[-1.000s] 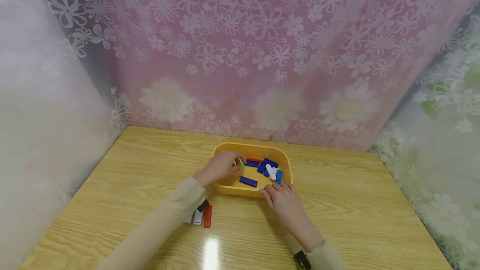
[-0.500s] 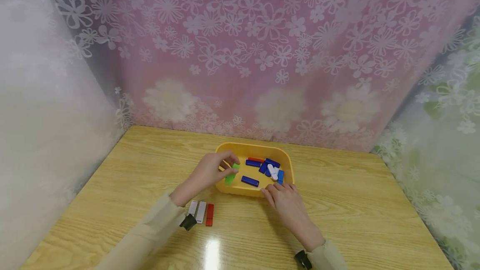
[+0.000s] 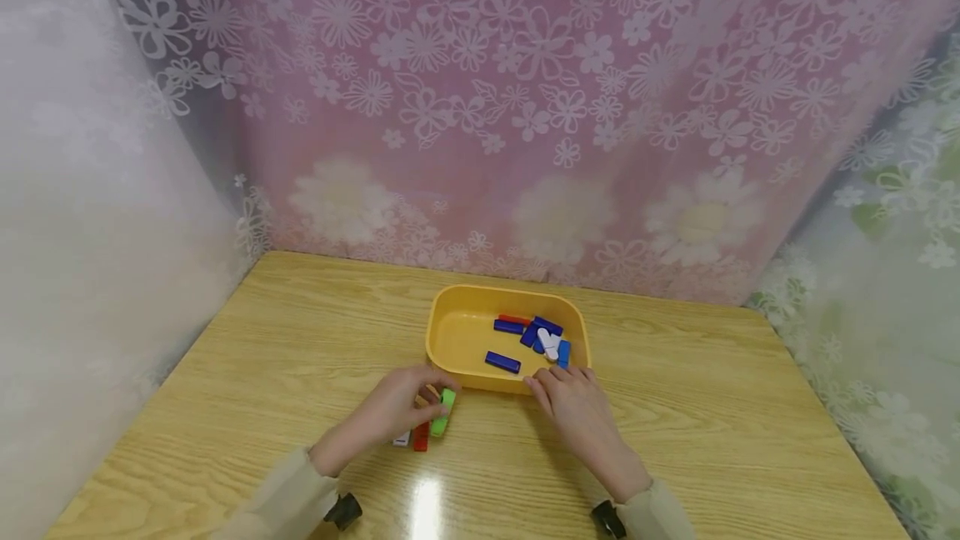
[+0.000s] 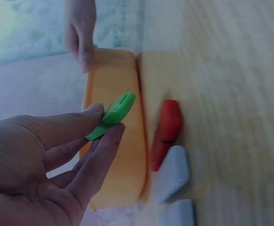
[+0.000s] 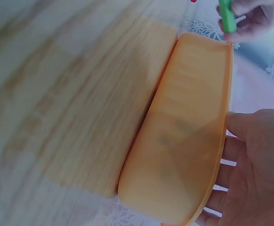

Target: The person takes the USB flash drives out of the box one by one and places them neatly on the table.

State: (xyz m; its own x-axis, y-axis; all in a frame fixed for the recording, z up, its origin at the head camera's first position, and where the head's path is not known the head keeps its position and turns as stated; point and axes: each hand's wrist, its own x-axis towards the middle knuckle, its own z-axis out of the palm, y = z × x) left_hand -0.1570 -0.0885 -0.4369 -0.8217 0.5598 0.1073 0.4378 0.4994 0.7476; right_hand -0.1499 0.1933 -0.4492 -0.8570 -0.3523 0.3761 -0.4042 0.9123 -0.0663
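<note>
My left hand pinches a small oblong green plastic piece between thumb and fingers, just in front of the yellow plastic tub. One end of the piece shows a slot in the left wrist view. Beneath that hand lie a red piece and a white piece of similar shape; a second white piece shows in the left wrist view. My right hand grips the tub's near rim at its right part, fingers over the edge and thumb against the rim.
Inside the tub are several dark blue pieces, a lighter blue piece, white pieces and a red piece, mostly toward the right. The wooden table meets a pink flowered curtain behind.
My left hand has taken the green piece out of the tub and moved it toward me, over the near rim to beside the red piece. The right hand has stayed on the rim.
</note>
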